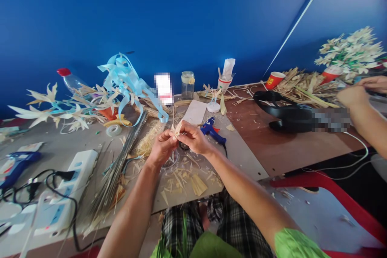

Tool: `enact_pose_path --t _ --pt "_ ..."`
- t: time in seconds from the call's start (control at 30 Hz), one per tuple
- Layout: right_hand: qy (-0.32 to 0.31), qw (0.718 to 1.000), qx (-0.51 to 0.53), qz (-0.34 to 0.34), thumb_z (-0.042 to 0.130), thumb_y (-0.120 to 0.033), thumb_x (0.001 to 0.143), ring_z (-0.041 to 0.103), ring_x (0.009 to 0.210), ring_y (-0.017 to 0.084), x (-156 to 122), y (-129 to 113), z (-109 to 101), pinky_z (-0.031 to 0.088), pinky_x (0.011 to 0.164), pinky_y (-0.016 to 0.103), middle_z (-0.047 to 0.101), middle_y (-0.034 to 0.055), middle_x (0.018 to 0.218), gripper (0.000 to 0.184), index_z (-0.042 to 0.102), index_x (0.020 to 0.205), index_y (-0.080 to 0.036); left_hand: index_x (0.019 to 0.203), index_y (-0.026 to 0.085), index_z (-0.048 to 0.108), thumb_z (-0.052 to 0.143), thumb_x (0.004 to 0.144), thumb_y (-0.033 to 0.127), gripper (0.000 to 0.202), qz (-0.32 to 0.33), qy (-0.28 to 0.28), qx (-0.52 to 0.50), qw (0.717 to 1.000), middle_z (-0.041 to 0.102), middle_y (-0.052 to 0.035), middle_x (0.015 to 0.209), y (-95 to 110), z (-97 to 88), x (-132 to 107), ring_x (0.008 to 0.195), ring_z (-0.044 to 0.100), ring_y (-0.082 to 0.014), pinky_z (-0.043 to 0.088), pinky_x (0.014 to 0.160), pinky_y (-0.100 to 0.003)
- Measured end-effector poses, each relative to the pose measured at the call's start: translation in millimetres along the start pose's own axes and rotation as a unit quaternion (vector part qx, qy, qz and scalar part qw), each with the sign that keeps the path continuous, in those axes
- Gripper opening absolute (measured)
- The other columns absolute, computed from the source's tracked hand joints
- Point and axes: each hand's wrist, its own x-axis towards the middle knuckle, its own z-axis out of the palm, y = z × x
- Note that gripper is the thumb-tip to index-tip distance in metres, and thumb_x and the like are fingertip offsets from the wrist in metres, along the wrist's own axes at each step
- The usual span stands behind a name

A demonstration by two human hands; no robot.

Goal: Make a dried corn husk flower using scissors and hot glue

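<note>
My left hand [161,148] and my right hand [193,138] meet above the table, both pinching a small pale flower of dried husk petals [177,128]. Fingers of both hands are curled round it. Under the hands lie cut husk scraps [184,179] on a grey board [242,153]. A blue glue gun [211,130] lies just right of my right hand. A bundle of thin grey wire stems [119,165] lies left of my left hand.
Blue ribbon loops [127,80] and finished husk flowers [57,109] stand at the back left. A white power strip [68,189] and tape roll [114,130] lie left. Jar [188,84], cups, a black bag [284,113]. Another person's hands [359,94] work at right.
</note>
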Motion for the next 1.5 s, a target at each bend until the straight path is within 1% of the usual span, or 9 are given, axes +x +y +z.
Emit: enact_pose_path --t 0.3,0.6,0.9,1.03,1.1,1.2,1.27,1.37,1.5 --pt "0.051 0.998 0.013 0.027 0.055 -0.040 0.084 0.051 0.069 0.012 -2.8 5.1 2.6 0.043 0.062 0.025 0.052 0.0020 0.082 0.022 0.055 0.075 -0.019 0.072 0.014 0.064 0.075 0.068 0.033 0.022 -0.002 -0.029 0.029 0.999 0.058 0.0006 0.057 1.8 1.9 -1.1 0.053 0.052 -0.0092 0.040 0.055 -0.023" --pt "0.095 0.993 -0.076 0.001 0.055 -0.033 0.087 0.051 0.076 0.014 -2.8 4.3 4.5 0.045 0.072 0.028 0.053 0.0024 0.075 0.025 0.065 0.070 -0.018 0.074 0.016 0.066 0.072 0.071 0.034 0.019 0.080 0.033 0.124 0.988 0.058 0.0029 0.056 -4.9 -0.4 4.3 0.051 0.050 -0.0081 0.039 0.056 -0.022" --pt "0.114 0.991 -0.069 -0.021 0.055 -0.031 0.086 0.052 0.080 0.015 -6.3 12.6 11.3 0.046 0.067 0.028 0.053 0.0046 0.087 0.016 0.066 0.079 -0.020 0.074 0.017 0.065 0.075 0.067 0.032 0.019 0.116 0.083 0.112 0.983 0.062 0.0035 0.064 -14.2 6.7 3.0 0.057 0.053 -0.0081 0.043 0.059 -0.021" --pt "0.120 0.989 -0.075 -0.035 0.054 -0.028 0.087 0.054 0.087 0.016 -8.0 15.6 12.1 0.046 0.079 0.031 0.055 0.0057 0.091 0.016 0.066 0.082 -0.020 0.072 0.016 0.065 0.075 0.067 0.034 0.021 0.114 0.093 0.126 0.981 0.062 0.0033 0.064 -13.1 8.3 2.1 0.058 0.054 -0.0088 0.044 0.061 -0.022" --pt "0.103 0.993 -0.052 -0.014 0.057 -0.031 0.085 0.054 0.094 0.017 -8.5 14.9 12.3 0.045 0.085 0.033 0.055 0.0080 0.107 0.016 0.066 0.091 -0.020 0.074 0.017 0.066 0.074 0.067 0.035 0.021 0.114 0.105 0.129 0.979 0.064 0.0019 0.067 -10.8 7.6 2.4 0.061 0.055 -0.0101 0.045 0.064 -0.023" --pt "0.072 0.995 0.057 0.049 0.064 -0.038 0.079 0.055 0.086 0.015 -9.0 12.5 11.6 0.048 0.078 0.031 0.046 0.0098 0.128 0.045 0.056 0.121 -0.023 0.077 0.018 0.066 0.073 0.069 0.036 0.021 0.113 0.116 0.122 0.979 0.064 0.0008 0.069 -8.7 4.2 3.9 0.063 0.056 -0.0114 0.045 0.066 -0.025" --pt "0.062 0.984 0.136 0.096 0.065 -0.042 0.076 0.054 0.074 0.012 -8.9 10.8 10.7 0.049 0.068 0.029 0.053 0.0083 0.118 0.059 0.047 0.130 -0.025 0.077 0.019 0.066 0.072 0.069 0.036 0.020 0.127 0.125 0.121 0.977 0.062 0.0016 0.067 -9.3 1.6 5.2 0.062 0.055 -0.0109 0.044 0.066 -0.025" --pt "0.087 0.970 0.181 0.136 0.068 -0.046 0.072 0.054 0.071 0.013 -8.3 10.1 10.2 0.047 0.065 0.027 0.060 0.0029 0.090 0.050 0.057 0.115 -0.023 0.075 0.019 0.065 0.072 0.070 0.037 0.020 0.139 0.128 0.139 0.972 0.059 0.0023 0.064 -11.4 0.1 6.7 0.061 0.052 -0.0103 0.043 0.065 -0.024" --pt "0.159 0.957 0.192 0.147 0.068 -0.048 0.071 0.050 0.061 0.010 -7.6 16.2 11.9 0.042 0.058 0.024 0.059 0.0006 0.075 0.032 0.065 0.082 -0.018 0.073 0.018 0.063 0.070 0.071 0.038 0.021 0.140 0.111 0.149 0.973 0.058 0.0026 0.062 -12.3 0.4 6.6 0.062 0.052 -0.0105 0.043 0.069 -0.025"
